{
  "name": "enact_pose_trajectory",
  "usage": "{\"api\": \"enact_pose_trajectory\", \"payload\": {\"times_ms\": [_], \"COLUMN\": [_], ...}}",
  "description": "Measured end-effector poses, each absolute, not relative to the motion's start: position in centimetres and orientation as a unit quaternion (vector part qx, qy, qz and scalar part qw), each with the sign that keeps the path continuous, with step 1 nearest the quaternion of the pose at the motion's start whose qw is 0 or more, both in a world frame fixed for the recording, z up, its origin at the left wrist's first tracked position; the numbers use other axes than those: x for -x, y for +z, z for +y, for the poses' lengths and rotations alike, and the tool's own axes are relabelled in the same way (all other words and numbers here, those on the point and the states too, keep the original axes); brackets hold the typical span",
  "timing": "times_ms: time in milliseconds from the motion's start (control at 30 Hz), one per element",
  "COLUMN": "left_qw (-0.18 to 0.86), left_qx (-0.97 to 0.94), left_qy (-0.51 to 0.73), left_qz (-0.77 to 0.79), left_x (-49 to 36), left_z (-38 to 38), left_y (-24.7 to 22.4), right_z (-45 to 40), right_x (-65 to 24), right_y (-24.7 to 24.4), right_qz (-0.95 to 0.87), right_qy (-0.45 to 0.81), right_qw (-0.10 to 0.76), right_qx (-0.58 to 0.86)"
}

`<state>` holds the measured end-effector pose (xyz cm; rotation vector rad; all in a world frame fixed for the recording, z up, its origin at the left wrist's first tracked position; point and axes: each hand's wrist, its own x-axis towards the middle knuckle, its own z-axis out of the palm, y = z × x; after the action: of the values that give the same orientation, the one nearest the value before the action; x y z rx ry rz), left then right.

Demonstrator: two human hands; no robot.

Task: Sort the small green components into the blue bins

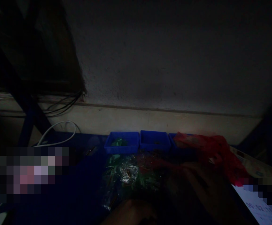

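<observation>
The picture is very dark. My left hand [133, 212] shows at the bottom middle, below a pile of small clear plastic packets [128, 173] with green and shiny pieces; its fingers are lost in shadow. My right hand [197, 178] reaches in from the lower right, at the right side of the pile, near a dim strip of red material; whether it grips anything cannot be made out. Behind the pile stand a blue bin [121, 142] with green packets in it and a second blue bin [154, 140] beside it.
A red plastic bag [215, 150] covers part of a third blue bin at the right. A bright screen [258, 204] with digits lies at the lower right. A white cable [73, 131] loops at the left, near a pixelated patch. A wall [168, 72] rises behind.
</observation>
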<state>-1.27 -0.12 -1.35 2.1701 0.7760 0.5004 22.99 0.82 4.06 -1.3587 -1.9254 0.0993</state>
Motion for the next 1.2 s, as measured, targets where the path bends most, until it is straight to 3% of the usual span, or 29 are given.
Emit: {"api": "enact_pose_trajectory", "payload": {"times_ms": [133, 233, 500, 1200], "left_qw": [0.390, 0.393, 0.374, 0.353], "left_qx": [-0.846, -0.844, -0.852, -0.866], "left_qy": [0.203, 0.208, 0.206, 0.203], "left_qz": [0.302, 0.300, 0.302, 0.290], "left_x": [1.2, 1.2, 1.3, 1.1], "left_z": [-0.3, -0.4, -0.4, -0.2], "left_y": [-1.5, -1.5, -1.6, -2.9], "right_z": [-0.2, -0.6, 0.8, 1.8], "right_x": [-21.6, -20.9, -22.6, -22.8], "right_y": [4.8, 4.8, 1.8, 0.2], "right_qz": [-0.840, -0.837, -0.789, -0.691], "right_qy": [0.163, 0.222, 0.141, 0.278], "right_qw": [0.255, 0.224, 0.247, 0.274], "right_qx": [0.451, 0.447, 0.545, 0.608]}}
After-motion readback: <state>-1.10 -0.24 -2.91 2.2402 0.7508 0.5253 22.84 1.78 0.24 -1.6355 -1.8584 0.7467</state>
